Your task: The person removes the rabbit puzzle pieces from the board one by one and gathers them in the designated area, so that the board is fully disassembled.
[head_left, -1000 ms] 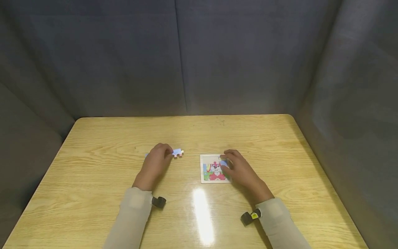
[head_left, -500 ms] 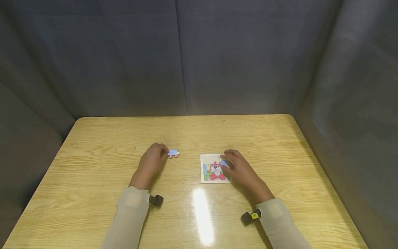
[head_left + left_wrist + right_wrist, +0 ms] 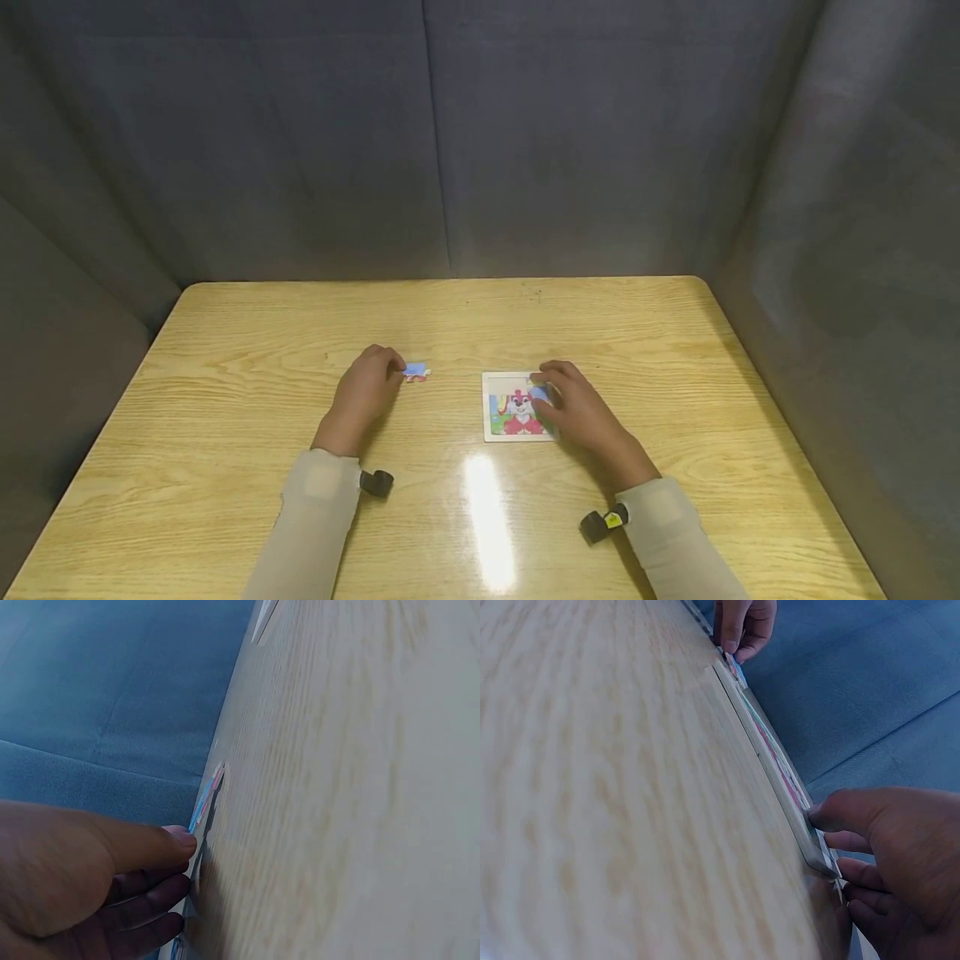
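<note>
In the head view my left hand (image 3: 363, 396) pinches a blue, red and yellow jigsaw piece (image 3: 416, 372) left of the puzzle. From the left wrist view, the thumb and fingertips hold the piece (image 3: 205, 798) at one end, with its shadow on the wood beneath. My right hand (image 3: 577, 407) rests over the right side of a framed jigsaw puzzle (image 3: 519, 414) that shows a pink and white cartoon animal. Its thumb lies on the puzzle's face and its fingers bend round the edge, as the right wrist view shows. The top left of the picture is a bare pale gap.
A wooden table (image 3: 465, 325) carries everything, with a bright light reflection in front of the puzzle. Dark grey curtains (image 3: 300, 150) hang behind and at both sides. Below the left fingers, a small coloured edge (image 3: 177, 949) peeks out in the left wrist view.
My left hand has shifted a little to the left with the jigsaw piece, which has turned slightly. My right hand and the puzzle have stayed in place.
</note>
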The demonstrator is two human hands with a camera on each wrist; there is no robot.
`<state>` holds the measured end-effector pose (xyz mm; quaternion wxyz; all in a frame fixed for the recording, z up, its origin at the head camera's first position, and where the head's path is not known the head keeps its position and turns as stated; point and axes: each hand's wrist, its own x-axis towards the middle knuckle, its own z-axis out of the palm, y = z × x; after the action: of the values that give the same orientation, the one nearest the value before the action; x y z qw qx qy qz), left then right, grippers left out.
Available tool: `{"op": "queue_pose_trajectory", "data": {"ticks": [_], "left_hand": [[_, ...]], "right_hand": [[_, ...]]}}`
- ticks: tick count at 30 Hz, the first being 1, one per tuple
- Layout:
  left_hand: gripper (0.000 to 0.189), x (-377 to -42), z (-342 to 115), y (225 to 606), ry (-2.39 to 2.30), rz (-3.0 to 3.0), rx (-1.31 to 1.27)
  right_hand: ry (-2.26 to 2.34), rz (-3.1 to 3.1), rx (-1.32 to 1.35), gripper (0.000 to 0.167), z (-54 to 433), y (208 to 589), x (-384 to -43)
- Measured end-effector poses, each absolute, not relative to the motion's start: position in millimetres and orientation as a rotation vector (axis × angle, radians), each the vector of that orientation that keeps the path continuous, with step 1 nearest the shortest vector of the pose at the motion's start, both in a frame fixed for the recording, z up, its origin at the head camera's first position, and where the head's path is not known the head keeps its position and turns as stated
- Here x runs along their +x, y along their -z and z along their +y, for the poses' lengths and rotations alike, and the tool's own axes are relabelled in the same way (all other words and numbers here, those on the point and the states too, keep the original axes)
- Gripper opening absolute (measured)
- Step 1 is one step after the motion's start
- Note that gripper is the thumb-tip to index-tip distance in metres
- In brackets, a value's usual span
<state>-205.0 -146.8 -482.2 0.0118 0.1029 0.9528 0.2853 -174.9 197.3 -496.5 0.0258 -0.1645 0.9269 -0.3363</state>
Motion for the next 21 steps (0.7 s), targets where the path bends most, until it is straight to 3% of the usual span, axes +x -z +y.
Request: {"op": "queue_pose_trajectory", "data": {"ticks": [21], "left_hand": [[0.020, -206.6, -144.6, 483.5, -0.949, 2.934, 0.305]], "right_hand": [[1.063, 2.856, -0.512, 0.042, 197.7, 496.2, -175.0]]}}
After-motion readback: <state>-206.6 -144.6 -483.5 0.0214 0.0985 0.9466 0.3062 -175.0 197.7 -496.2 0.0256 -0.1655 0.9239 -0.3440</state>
